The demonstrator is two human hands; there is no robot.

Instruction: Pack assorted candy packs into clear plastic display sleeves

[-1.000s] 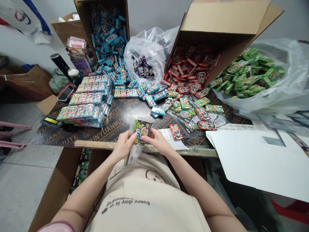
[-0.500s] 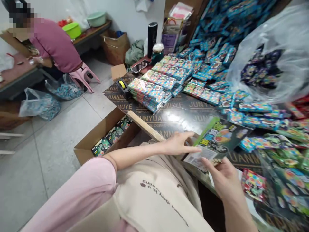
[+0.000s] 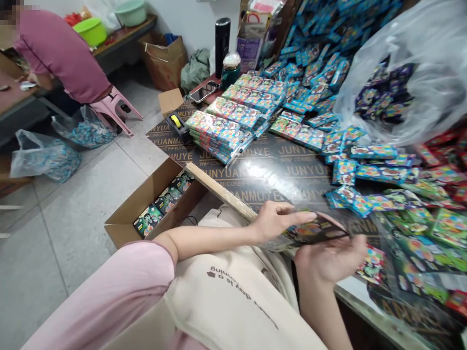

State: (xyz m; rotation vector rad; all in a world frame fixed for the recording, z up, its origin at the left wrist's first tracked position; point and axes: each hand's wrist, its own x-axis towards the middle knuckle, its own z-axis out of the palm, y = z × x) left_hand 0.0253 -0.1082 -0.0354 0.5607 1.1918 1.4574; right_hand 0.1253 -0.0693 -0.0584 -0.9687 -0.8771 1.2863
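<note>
A flat green-and-black printed packet (image 3: 314, 229) lies nearly level between my two hands at the near edge of the dark plywood table (image 3: 277, 170). My left hand (image 3: 279, 218) pinches its left end from above. Under its right end, my right hand (image 3: 330, 257) cups it from below. On the floor to my left stands an open cardboard box (image 3: 153, 204) with similar green packets standing in a row inside.
Stacks of wrapped colourful packs (image 3: 226, 129) sit on the table's left part. Loose blue packets (image 3: 317, 58) and a clear bag of purple ones (image 3: 394, 92) lie behind. A tape dispenser (image 3: 177, 124) and phone (image 3: 204, 91) are at the corner. Another person (image 3: 54, 53) sits far left on a pink stool.
My view swung left from facing the table to showing the floor box. The packet, held upright a second ago, has been tipped down flat and lowered slightly between both hands.
</note>
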